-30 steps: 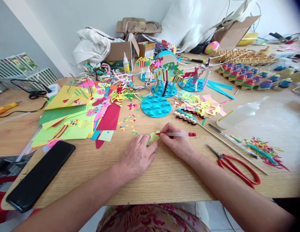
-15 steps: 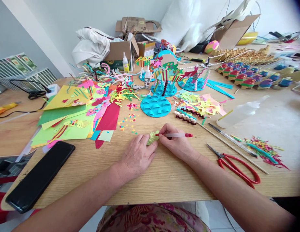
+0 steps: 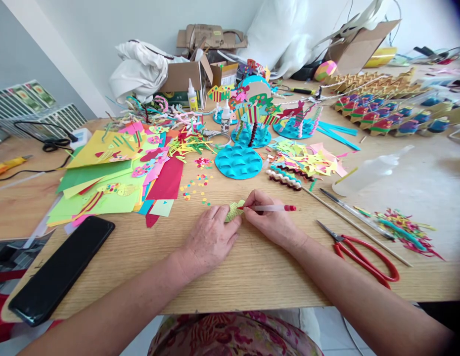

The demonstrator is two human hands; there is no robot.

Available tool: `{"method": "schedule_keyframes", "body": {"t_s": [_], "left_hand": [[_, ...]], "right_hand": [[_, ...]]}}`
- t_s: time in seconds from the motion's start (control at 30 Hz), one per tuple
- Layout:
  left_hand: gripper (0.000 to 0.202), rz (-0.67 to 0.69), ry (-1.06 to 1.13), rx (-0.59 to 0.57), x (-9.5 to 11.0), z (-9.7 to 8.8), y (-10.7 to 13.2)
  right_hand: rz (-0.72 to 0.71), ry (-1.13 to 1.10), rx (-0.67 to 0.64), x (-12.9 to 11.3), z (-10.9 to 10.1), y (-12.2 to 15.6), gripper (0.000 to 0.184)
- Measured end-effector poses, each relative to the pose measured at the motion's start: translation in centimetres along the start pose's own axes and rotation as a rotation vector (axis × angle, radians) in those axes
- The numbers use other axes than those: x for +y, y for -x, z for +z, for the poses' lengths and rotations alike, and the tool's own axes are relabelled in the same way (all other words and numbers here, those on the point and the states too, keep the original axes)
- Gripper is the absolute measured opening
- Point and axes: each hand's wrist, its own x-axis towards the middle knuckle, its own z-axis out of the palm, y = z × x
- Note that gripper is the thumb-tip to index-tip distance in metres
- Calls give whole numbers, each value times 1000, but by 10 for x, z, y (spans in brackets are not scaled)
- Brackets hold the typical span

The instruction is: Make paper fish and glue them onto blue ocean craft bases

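Near the front middle of the table, my left hand (image 3: 214, 235) is closed over a small green paper cutout (image 3: 233, 211) and holds it against the wood. Fine red marks seem to cover the cutout, whose left part lies hidden under my fingers. My right hand (image 3: 269, 217) pinches a pen (image 3: 269, 208) with a clear barrel and red ends. Its red tip touches the cutout's right part. Just beyond my hands sits a round blue base (image 3: 239, 162) with a scalloped, bumpy surface. Small paper dots (image 3: 200, 182) lie to its left.
Red-handled scissors (image 3: 358, 254) and a thin wooden stick (image 3: 348, 220) lie right of my right arm. A black phone (image 3: 63, 269) rests at the front left, below stacked coloured paper (image 3: 100, 170). Glue bottles (image 3: 225, 117), decorated blue bases (image 3: 295, 129) and painted egg cartons (image 3: 389, 116) stand farther back.
Both hands stay in nearly the same place. The pen shifts only very slightly over the cutout.
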Motion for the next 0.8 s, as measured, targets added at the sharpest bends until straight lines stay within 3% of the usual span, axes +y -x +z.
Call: {"method": "schedule_keyframes", "body": {"t_s": [0.8], "left_hand": [[31, -4, 3, -3, 0, -1, 1]], "right_hand": [[8, 26, 31, 1, 0, 1, 7]]}}
